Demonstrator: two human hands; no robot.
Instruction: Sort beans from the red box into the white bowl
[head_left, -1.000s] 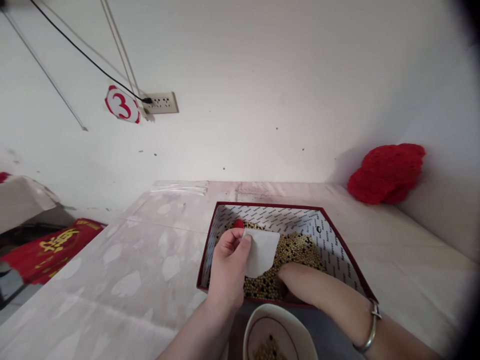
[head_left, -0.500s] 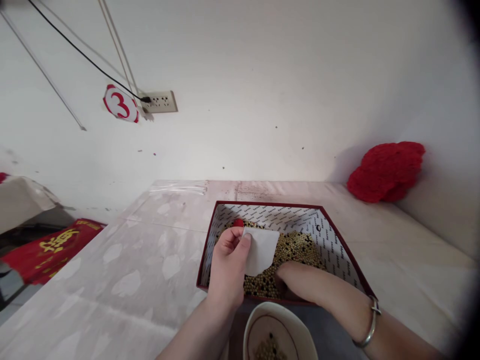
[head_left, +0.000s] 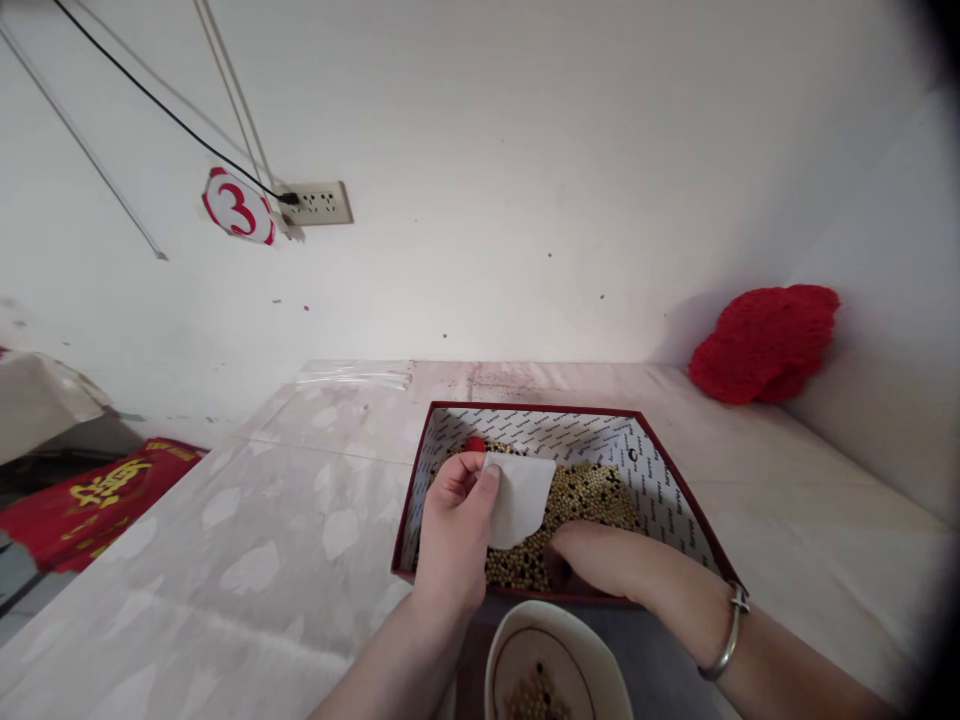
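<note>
My left hand (head_left: 459, 510) pinches a white paper-like sheet (head_left: 523, 500) with a rounded corner between thumb and fingers, holding it over the box. Below it lies a red-rimmed box (head_left: 536, 407) with a printed white lining, filled with gold and black beads (head_left: 596, 498). My right hand (head_left: 574, 552) reaches down into the beads near the front wall; its fingers are hidden behind the wrist and in shadow. A pale bowl (head_left: 501, 640) with a few gold and black beads in it stands in front of the box.
A fluffy red bundle (head_left: 765, 345) sits at the table's back right corner. Clear thin strips (head_left: 356, 377) lie on the patterned tablecloth (head_left: 255, 510) at the back. A red object (head_left: 475, 444) rests in the box. On the wall is a socket (head_left: 321, 203) with a plugged-in black cable.
Both hands keep nearly the same places, the left still holding the white sheet. The whole view has shifted very slightly.
</note>
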